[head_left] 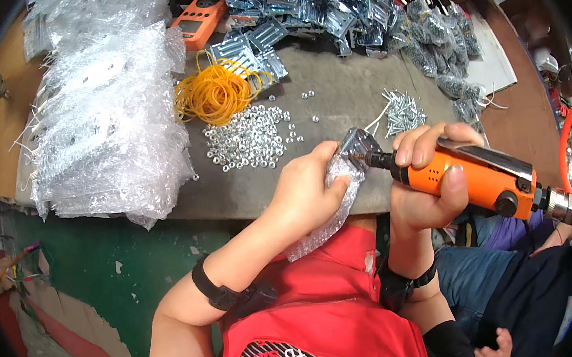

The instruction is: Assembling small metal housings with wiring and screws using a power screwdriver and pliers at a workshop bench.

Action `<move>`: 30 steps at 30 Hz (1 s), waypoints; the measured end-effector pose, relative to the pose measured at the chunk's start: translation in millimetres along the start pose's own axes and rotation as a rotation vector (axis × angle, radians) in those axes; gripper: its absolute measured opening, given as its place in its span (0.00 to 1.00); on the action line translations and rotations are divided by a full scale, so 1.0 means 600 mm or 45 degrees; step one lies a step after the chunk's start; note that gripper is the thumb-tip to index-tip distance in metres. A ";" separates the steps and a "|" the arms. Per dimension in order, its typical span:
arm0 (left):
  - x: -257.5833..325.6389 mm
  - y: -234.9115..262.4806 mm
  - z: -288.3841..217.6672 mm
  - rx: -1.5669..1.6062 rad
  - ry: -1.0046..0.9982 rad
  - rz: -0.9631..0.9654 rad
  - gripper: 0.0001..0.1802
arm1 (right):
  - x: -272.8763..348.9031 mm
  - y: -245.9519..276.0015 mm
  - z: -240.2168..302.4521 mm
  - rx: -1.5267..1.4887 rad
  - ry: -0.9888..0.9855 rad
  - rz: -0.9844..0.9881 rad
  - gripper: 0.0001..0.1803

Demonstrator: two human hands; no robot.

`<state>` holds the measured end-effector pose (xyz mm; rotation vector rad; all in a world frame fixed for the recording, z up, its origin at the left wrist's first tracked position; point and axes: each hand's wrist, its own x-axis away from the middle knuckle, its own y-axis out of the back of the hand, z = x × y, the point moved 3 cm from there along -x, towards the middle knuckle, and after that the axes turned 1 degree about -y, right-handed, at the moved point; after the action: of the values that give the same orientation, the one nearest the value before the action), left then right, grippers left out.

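Observation:
My left hand (308,185) is closed around a bubble-wrapped part (339,204) with a dark metal end (354,140). In my right hand (427,197) is an orange air screwdriver (480,178), held level with my fingers over its front and a black lever along its top. Its thin bit meets or nearly meets the metal end; I cannot tell whether it touches. Beyond my left hand lies a heap of small silver nuts (245,138). A pile of screws (402,110) lies on the table (352,81) past the tool.
Bubble-wrapped packages (106,140) are stacked at the left, beside yellow rubber bands (214,93) and an orange meter (201,19). Metal plates (325,5) heap at the back; wrapped parts with wires (434,43) lie right. A red air hose (566,154) and another person's jeans (475,281) are at right.

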<state>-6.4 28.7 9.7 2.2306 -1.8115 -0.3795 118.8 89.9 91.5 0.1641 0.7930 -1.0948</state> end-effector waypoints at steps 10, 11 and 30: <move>0.009 0.002 -0.003 0.034 -0.074 -0.095 0.25 | 0.000 -0.012 -0.004 0.030 0.002 0.017 0.21; 0.008 0.002 -0.004 0.040 -0.066 -0.090 0.25 | 0.001 -0.011 -0.005 0.030 0.003 0.022 0.21; 0.011 0.001 0.000 -0.001 -0.117 -0.169 0.24 | 0.002 -0.017 -0.009 0.040 0.012 0.065 0.24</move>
<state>-5.5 22.4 9.3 2.3762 -1.7104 -0.5156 107.9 86.7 89.3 0.2150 0.7767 -1.0589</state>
